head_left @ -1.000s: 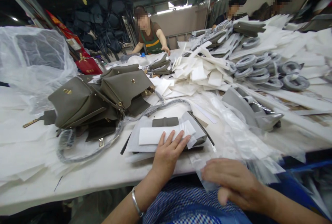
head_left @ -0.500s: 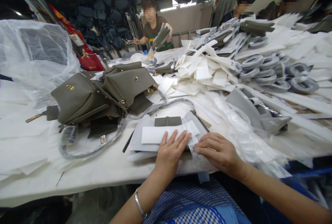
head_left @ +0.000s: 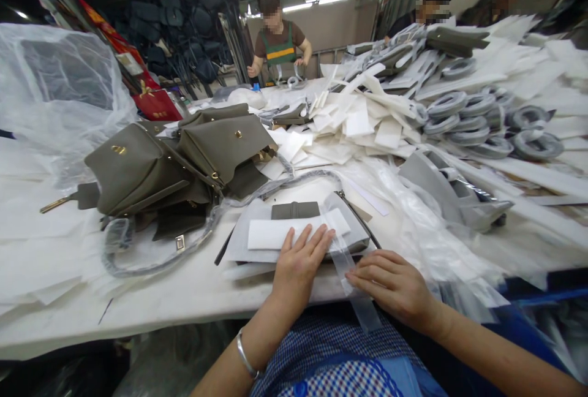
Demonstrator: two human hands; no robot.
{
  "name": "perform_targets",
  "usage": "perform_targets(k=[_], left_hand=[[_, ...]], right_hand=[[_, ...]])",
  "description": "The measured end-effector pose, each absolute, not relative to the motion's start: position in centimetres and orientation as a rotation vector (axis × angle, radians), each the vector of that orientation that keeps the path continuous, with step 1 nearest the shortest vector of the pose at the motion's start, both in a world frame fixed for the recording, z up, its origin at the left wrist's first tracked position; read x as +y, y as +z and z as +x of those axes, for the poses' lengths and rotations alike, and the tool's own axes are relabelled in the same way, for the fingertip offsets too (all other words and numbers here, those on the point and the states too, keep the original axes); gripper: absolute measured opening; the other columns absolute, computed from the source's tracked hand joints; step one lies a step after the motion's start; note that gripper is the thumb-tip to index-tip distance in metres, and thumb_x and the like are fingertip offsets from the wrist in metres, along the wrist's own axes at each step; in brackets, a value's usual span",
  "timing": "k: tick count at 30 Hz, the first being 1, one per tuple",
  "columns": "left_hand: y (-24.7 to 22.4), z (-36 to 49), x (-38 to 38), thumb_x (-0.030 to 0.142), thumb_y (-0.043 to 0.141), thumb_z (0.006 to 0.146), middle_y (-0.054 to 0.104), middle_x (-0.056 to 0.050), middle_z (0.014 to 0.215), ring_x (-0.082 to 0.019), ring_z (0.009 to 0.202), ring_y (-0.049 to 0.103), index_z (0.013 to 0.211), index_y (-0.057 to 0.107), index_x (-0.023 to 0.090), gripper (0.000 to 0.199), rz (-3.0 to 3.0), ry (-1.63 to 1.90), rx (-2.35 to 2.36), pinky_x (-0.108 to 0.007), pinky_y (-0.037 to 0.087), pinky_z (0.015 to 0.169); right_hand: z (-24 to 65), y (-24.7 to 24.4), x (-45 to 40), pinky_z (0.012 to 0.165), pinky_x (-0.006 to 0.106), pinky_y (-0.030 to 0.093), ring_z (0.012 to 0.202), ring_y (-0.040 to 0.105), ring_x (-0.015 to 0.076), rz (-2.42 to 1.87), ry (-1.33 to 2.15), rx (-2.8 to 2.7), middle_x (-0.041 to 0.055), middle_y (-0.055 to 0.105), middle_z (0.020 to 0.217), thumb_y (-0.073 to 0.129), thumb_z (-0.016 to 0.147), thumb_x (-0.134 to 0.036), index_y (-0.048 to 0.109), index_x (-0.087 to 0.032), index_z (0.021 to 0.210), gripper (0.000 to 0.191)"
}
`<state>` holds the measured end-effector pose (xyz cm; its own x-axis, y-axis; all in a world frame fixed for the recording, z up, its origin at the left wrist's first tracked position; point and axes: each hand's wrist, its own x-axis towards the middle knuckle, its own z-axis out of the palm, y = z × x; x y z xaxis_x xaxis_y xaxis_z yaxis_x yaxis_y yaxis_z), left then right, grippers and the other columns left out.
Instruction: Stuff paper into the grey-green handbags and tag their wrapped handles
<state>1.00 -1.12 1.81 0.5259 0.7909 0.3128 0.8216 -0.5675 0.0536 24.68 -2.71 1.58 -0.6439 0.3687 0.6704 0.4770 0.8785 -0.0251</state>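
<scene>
A grey-green handbag (head_left: 362,244) lies in front of me, mostly covered by a white sheet (head_left: 240,239). Its flap tab (head_left: 296,211) shows through at the top. Across it rests a white foam strip (head_left: 266,235). My left hand (head_left: 297,265) presses flat on the foam's lower edge, fingers stretched out. Between the fingertips of my right hand (head_left: 399,287) is a clear plastic strip (head_left: 365,312). That strip runs from beside my left fingertips down over the table's edge. A plastic-wrapped strap (head_left: 316,174) curves behind the handbag.
Several grey-green handbags (head_left: 133,170) stand to the left. White foam pieces (head_left: 362,121) and wrapped strap coils (head_left: 473,130) heap at the back right. A grey wrapped piece (head_left: 441,192) lies on the right. Across the table (head_left: 184,296) a co-worker (head_left: 280,48) handles a bag.
My right hand has moved slightly down, drawing the clear strip out longer toward me. My left hand stays flat on the foam. The co-worker has straightened and lowered a bag.
</scene>
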Motion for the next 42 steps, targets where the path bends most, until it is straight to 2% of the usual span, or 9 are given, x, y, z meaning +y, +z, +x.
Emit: perform_targets(k=[5,11,16,21,25,28,31,37,42], left_hand=[[2.9,0.5,-1.2,0.004,0.054,0.081,0.042,-0.001,0.156,-0.025,0.144,0.039,0.153,0.033,0.029,0.079,-2.784,-0.477,-1.408,-0.055,0.027,0.120],[3.1,1.1,-1.7,0.044,0.060,0.092,0.049,-0.002,0.151,-0.027,0.140,0.044,0.149,0.040,0.029,0.061,-2.748,-0.622,-1.462,-0.056,0.028,0.119],[1.3,2.0,-1.4,0.030,0.065,0.093,0.057,0.000,0.144,-0.025,0.134,0.052,0.143,0.048,0.032,0.053,-2.558,-0.669,-1.478,-0.053,0.035,0.116],[0.9,2.0,-1.3,0.030,0.068,0.091,0.056,0.000,0.144,-0.024,0.134,0.051,0.143,0.049,0.032,0.056,-2.544,-0.657,-1.463,-0.053,0.035,0.116],[1.0,2.0,-1.3,0.035,0.067,0.091,0.056,0.001,0.144,-0.024,0.135,0.051,0.143,0.049,0.032,0.055,-2.536,-0.675,-1.452,-0.053,0.035,0.116],[0.9,2.0,-1.3,0.035,0.066,0.091,0.057,-0.002,0.143,-0.025,0.134,0.052,0.143,0.050,0.032,0.054,-2.522,-0.670,-1.446,-0.052,0.035,0.116],[0.9,2.0,-1.3,0.034,0.065,0.092,0.057,-0.002,0.143,-0.025,0.134,0.052,0.143,0.050,0.031,0.053,-2.521,-0.666,-1.438,-0.052,0.035,0.116],[0.9,2.1,-1.3,0.037,0.065,0.093,0.057,-0.001,0.143,-0.025,0.134,0.052,0.142,0.050,0.030,0.052,-2.512,-0.710,-1.445,-0.053,0.035,0.116],[0.5,2.4,-1.4,0.030,0.066,0.092,0.057,0.000,0.143,-0.024,0.134,0.052,0.142,0.050,0.031,0.052,-2.484,-0.711,-1.477,-0.053,0.035,0.116]], right_hand=[[24.4,0.1,-1.3,0.072,0.033,0.046,0.076,0.065,0.0151,-0.649,-0.287,-2.348,0.0048,0.076,0.093,0.055,0.097,-0.012,0.071,-0.015,0.104,0.018],[23.5,0.3,-1.1,0.064,0.031,0.046,0.070,0.066,0.0136,-0.659,-0.333,-2.312,0.0049,0.075,0.087,0.052,0.098,-0.012,0.071,-0.014,0.097,0.019],[23.8,0.4,-1.4,0.069,0.031,0.051,0.074,0.068,0.0141,-0.674,-0.291,-2.336,0.0057,0.076,0.090,0.049,0.100,-0.012,0.070,-0.013,0.103,0.021],[26.6,-0.2,-3.2,0.097,0.039,0.053,0.100,0.070,0.0169,-0.639,-0.105,-2.469,0.0095,0.075,0.111,0.047,0.101,-0.014,0.065,-0.013,0.120,0.026],[28.7,-0.9,-4.9,0.114,0.048,0.043,0.134,0.052,0.0235,-0.653,-0.060,-2.673,0.0139,0.062,0.138,0.055,0.100,-0.029,0.053,-0.012,0.140,0.043],[28.7,-1.6,-5.3,0.114,0.046,0.043,0.141,0.044,0.0223,-0.667,-0.056,-2.700,0.0124,0.057,0.144,0.048,0.100,-0.014,0.047,-0.014,0.146,0.047],[27.8,-2.4,-5.1,0.111,0.046,0.047,0.139,0.046,0.0222,-0.652,-0.066,-2.596,0.0126,0.061,0.139,0.042,0.100,-0.008,0.051,-0.013,0.143,0.044],[26.0,-3.3,-4.8,0.108,0.041,0.051,0.116,0.067,0.0182,-0.562,-0.030,-2.389,0.0105,0.076,0.112,0.046,0.100,-0.011,0.066,-0.013,0.123,0.030],[25.0,-3.3,-6.1,0.100,0.038,0.057,0.108,0.070,0.0181,-0.589,0.053,-2.336,0.0105,0.077,0.109,0.048,0.097,-0.010,0.068,-0.014,0.118,0.029]])
